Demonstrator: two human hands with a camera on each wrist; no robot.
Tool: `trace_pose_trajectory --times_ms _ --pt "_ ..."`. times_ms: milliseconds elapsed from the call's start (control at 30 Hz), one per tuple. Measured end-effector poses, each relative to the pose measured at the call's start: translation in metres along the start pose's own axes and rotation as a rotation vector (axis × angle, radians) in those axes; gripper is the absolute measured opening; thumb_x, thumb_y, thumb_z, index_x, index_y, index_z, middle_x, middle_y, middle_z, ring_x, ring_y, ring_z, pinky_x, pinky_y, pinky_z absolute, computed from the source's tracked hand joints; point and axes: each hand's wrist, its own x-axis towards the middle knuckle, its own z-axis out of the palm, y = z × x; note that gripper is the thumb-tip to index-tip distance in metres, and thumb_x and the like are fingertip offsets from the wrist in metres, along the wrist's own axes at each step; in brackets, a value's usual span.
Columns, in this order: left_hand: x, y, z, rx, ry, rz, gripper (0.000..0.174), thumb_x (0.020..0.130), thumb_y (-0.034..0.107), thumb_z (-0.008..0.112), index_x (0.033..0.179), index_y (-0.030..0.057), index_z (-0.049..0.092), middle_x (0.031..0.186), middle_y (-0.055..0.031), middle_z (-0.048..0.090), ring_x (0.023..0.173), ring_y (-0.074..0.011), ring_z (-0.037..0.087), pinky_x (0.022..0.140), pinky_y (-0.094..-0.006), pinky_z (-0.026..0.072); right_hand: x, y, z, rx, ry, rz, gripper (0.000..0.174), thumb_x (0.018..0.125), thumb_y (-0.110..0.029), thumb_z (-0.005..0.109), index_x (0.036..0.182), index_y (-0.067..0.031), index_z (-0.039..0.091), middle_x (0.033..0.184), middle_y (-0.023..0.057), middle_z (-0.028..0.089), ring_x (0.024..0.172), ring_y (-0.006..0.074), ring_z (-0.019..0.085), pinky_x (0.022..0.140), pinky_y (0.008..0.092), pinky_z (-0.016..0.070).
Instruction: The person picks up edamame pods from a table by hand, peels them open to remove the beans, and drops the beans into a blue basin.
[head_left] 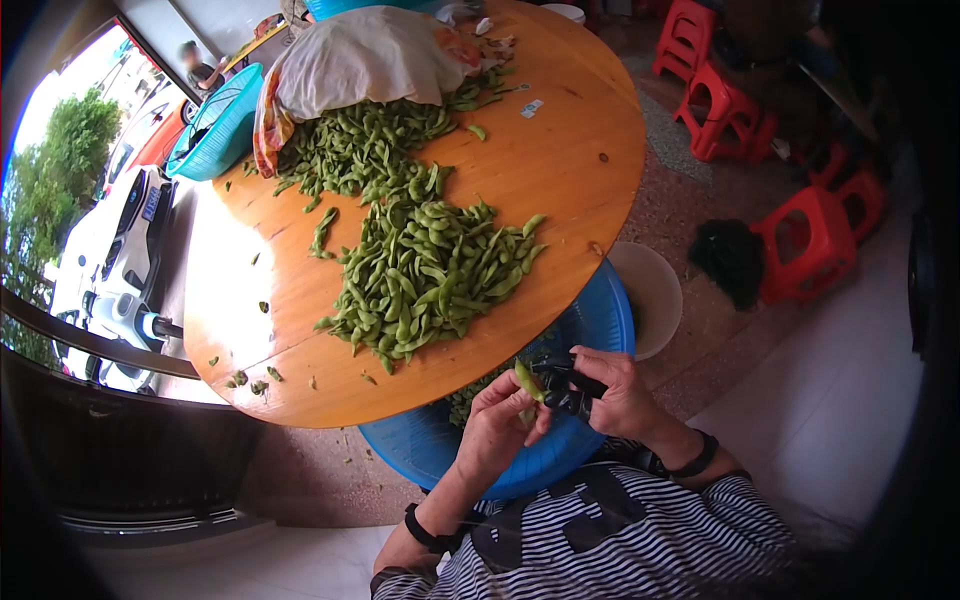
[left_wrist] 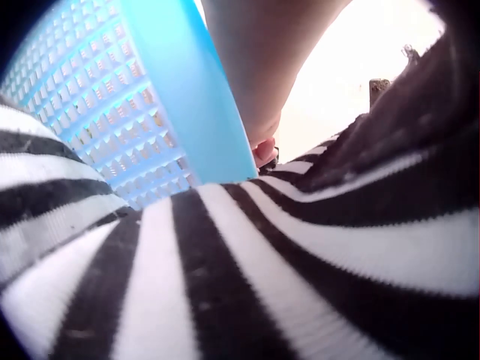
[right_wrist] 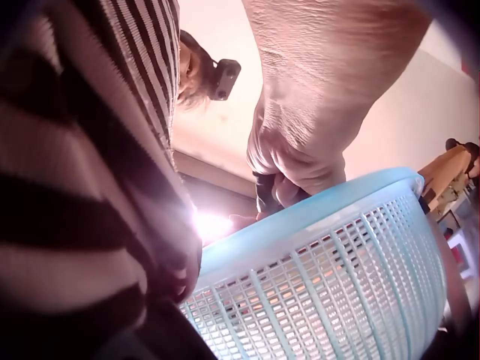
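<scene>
Left hand [head_left: 497, 425] pinches an edamame pod [head_left: 527, 381] above the blue basket [head_left: 604, 315], right hand [head_left: 622, 392] curled round black scissors [head_left: 563, 385] touching it, beside the desk [head_left: 560, 170].

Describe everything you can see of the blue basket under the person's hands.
The blue basket is round, plastic-looking, with a smooth rim and lattice walls. It sits upright below the table, whose edge hides part of it, against the striped shirt. A few green pods lie inside. Above it the left hand pinches a pod and the right hand grips scissors.
</scene>
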Motion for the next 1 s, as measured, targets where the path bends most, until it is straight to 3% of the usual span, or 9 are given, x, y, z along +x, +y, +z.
trace_pose_trajectory --times_ms 67,133,267,367,467,567,667,833,1000 --pt "0.001 0.003 -0.002 -0.039 -0.042 -0.041 0.011 0.095 0.011 0.052 0.099 0.0027 0.058 0.082 -0.0089 0.064 0.06 -0.0171 0.058 0.043 -0.0229 0.0382 -0.004 0.005 0.003 -0.074 0.004 -0.142 0.034 0.064 0.009 0.058 0.096 0.0008 0.062 0.083 0.012 0.055 0.072 0.0283 0.058 0.064 0.0334 0.0482" --pt "0.0 0.007 0.0 -0.108 -0.041 -0.137 0.015 0.089 0.006 0.053 0.102 0.0013 0.058 0.082 -0.0079 0.062 0.064 -0.0151 0.058 0.043 -0.0213 0.0402 -0.004 -0.003 0.006 -0.074 0.006 -0.149 0.037 0.063 0.009 0.058 0.098 -0.0002 0.064 0.083 0.0115 0.055 0.071 0.0284 0.058 0.064 0.0335 0.0482" --pt "-0.001 0.003 0.005 -0.079 0.05 -0.138 0.012 0.091 0.008 0.051 0.1 0.0021 0.057 0.084 -0.0063 0.061 0.065 -0.013 0.058 0.043 -0.0217 0.041 -0.005 -0.004 0.008 -0.044 -0.058 -0.126 0.045 0.061 0.009 0.06 0.105 -0.0027 0.065 0.082 0.0102 0.054 0.071 0.0287 0.057 0.064 0.0339 0.0481" --pt "-0.006 0.003 0.011 0.007 -0.008 -0.063 0.012 0.092 0.011 0.049 0.097 0.0037 0.057 0.086 -0.0044 0.06 0.069 -0.0113 0.058 0.044 -0.0234 0.0436 -0.005 -0.001 0.011 -0.065 -0.067 -0.137 0.04 0.061 0.009 0.059 0.099 -0.0014 0.064 0.082 0.011 0.053 0.071 0.0296 0.057 0.062 0.0353 0.0475" --pt "-0.006 0.003 0.009 -0.065 0.097 -0.123 0.008 0.089 0.005 0.052 0.095 0.0031 0.056 0.087 -0.0038 0.06 0.07 -0.0122 0.058 0.05 -0.0234 0.0459 -0.002 0.002 0.012 -0.107 -0.066 -0.132 0.035 0.06 0.009 0.059 0.093 -0.0002 0.061 0.081 0.0117 0.051 0.07 0.0311 0.056 0.062 0.0374 0.0468" --pt "-0.005 -0.003 -0.004 0.153 0.009 -0.046 0.014 0.083 -0.003 0.055 0.096 0.0013 0.057 0.091 -0.0045 0.061 0.071 -0.015 0.059 0.057 -0.0221 0.048 -0.001 0.006 0.015 -0.113 -0.032 -0.149 0.031 0.061 0.006 0.06 0.091 0.001 0.061 0.078 0.0123 0.052 0.067 0.0301 0.056 0.059 0.0351 0.0454" --pt "-0.003 0.001 0.004 0.407 0.141 -0.021 0.023 0.077 -0.008 0.059 0.099 -0.0001 0.059 0.091 -0.0038 0.061 0.07 -0.0131 0.06 0.063 -0.0197 0.0481 -0.002 0.003 0.009 -0.108 -0.081 -0.095 0.036 0.059 0.008 0.058 0.094 0.0022 0.058 0.085 0.015 0.054 0.076 0.0366 0.058 0.065 0.0398 0.0487" --pt "-0.003 0.003 0.005 0.136 0.256 -0.125 0.01 0.095 0.013 0.057 0.103 0.0089 0.061 0.085 0.004 0.059 0.068 -0.0035 0.055 0.054 -0.017 0.0465 -0.004 0.001 0.005 -0.083 -0.137 -0.074 0.041 0.059 0.009 0.056 0.099 0.0033 0.058 0.091 0.0168 0.056 0.084 0.0378 0.06 0.069 0.0401 0.0503" --pt "-0.001 -0.001 0.0 0.3 0.186 -0.057 0.013 0.1 0.02 0.052 0.102 0.0107 0.06 0.079 0.0054 0.057 0.062 -0.0025 0.05 0.048 -0.0162 0.042 -0.001 0.0 0.005 -0.112 -0.138 -0.111 0.044 0.059 0.01 0.055 0.102 0.0031 0.056 0.09 0.0168 0.056 0.084 0.0368 0.06 0.069 0.0401 0.0498"
